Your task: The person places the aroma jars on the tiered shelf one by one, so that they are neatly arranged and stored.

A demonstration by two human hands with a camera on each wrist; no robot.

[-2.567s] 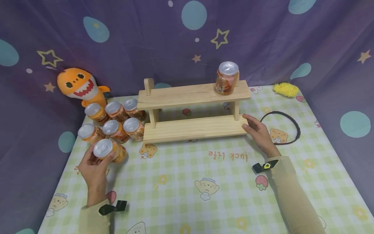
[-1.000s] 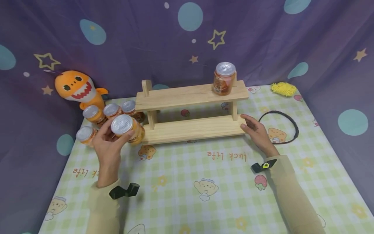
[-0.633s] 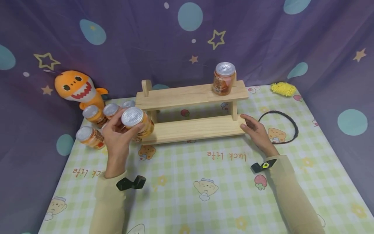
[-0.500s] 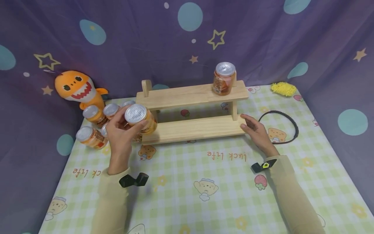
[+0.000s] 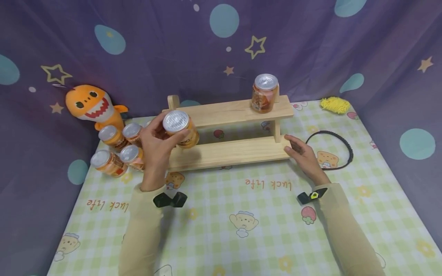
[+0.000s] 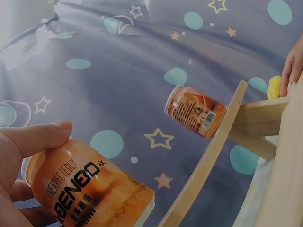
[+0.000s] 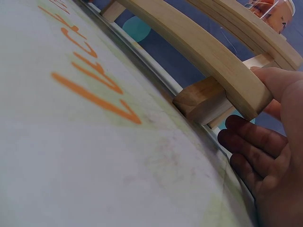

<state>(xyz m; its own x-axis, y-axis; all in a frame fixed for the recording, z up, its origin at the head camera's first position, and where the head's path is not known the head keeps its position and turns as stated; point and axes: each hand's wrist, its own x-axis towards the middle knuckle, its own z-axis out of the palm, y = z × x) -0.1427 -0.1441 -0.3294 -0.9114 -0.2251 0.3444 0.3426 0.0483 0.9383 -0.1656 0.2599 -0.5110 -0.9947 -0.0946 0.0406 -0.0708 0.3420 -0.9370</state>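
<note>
The left hand [image 5: 155, 147] wraps its thumb and fingers round a glossy orange cylindrical can with a ridged silver lid [image 5: 189, 137], dark lettering printed across its curved side. The can is in the air, slightly tilted, over the left end of a two-tier shelf of smooth, pale-grained wood [image 5: 221, 113]. The right hand [image 5: 305, 157] pinches the right end of its flat lower board [image 5: 238, 149]. A squat orange-pink can with a silver lid [image 5: 264, 99] stands upright on the upper right. Left of the shelf, silver-lidded orange cans [image 5: 109, 163] cluster before a soft orange plush shark [image 5: 91, 102]
</note>
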